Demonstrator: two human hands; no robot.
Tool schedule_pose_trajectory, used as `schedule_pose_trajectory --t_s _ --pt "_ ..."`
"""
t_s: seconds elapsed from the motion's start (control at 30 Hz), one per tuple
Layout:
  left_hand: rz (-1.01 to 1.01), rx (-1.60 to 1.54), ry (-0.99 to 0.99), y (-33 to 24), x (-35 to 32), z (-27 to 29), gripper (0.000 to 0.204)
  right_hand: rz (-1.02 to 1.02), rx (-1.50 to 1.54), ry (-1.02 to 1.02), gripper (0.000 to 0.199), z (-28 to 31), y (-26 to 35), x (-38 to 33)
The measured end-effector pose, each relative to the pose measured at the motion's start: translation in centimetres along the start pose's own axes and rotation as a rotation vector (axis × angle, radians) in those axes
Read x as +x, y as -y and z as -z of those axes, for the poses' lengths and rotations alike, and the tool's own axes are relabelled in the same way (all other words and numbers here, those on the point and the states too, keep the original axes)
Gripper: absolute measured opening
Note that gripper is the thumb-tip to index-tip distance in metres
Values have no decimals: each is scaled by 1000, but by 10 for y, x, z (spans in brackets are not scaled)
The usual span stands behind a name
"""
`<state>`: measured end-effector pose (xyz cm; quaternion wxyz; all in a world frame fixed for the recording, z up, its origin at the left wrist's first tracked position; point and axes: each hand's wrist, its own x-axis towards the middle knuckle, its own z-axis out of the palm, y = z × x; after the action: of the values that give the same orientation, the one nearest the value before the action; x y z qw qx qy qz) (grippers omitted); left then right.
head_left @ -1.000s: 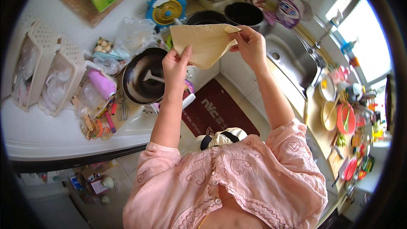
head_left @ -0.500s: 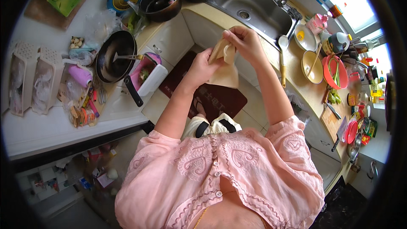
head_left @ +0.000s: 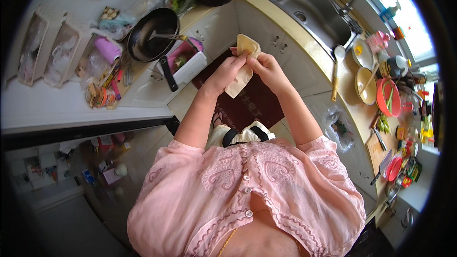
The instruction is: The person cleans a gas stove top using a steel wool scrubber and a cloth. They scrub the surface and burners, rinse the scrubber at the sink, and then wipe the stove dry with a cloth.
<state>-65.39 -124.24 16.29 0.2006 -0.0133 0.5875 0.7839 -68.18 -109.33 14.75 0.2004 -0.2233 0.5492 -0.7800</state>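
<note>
Both hands are held out in front of me above the floor, close together. Between them is a soft, cream-coloured folded cloth (head_left: 247, 44); whether it is fabric or some other limp sheet I cannot be sure. One part stands up above my fingers and another hangs below them. My left hand (head_left: 227, 74) is closed on its left side. My right hand (head_left: 267, 70) pinches it from the right, thumb and fingertips meeting the left hand's fingers. The fingers hide the middle of the cloth.
A frying pan (head_left: 139, 47) with a spatula stands at the counter's left edge, above a hanging white bin (head_left: 193, 69). The sink (head_left: 304, 4) lies ahead. Right of it are a ladle (head_left: 337, 69), bowls and a red basin (head_left: 384, 107). A dark mat (head_left: 264, 104) covers the floor.
My hands have come closer together and slightly lower, and the cloth now stands upright in a narrower fold. The surroundings have shifted in view as my head turned.
</note>
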Motion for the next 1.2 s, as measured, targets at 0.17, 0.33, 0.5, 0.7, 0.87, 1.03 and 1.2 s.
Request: schedule_pose_trajectory --t_s 0.17,0.33,0.5,0.7,0.87,1.03,1.2 --pt "-187 57 -40 -6 -35 58 26 -147 369 -40 24 -59 -49 46" --pt "-449 734 -74 -11 -78 149 19 -282 539 50 21 -137 -66 89" --pt "-214 1126 8 -14 -135 218 19 -537 434 65 18 -214 -100 124" --pt "31 866 -306 5 -180 329 33 -533 176 -20 24 -251 -132 138" --pt "86 658 -1147 72 -177 505 65 -646 14 40 27 -266 -129 132" --pt "17 584 -1229 90 -156 584 56 -653 -82 97 25 -284 -139 132" --pt "-297 883 -1366 85 -157 596 42 -557 -22 -27 20 -285 -141 118"
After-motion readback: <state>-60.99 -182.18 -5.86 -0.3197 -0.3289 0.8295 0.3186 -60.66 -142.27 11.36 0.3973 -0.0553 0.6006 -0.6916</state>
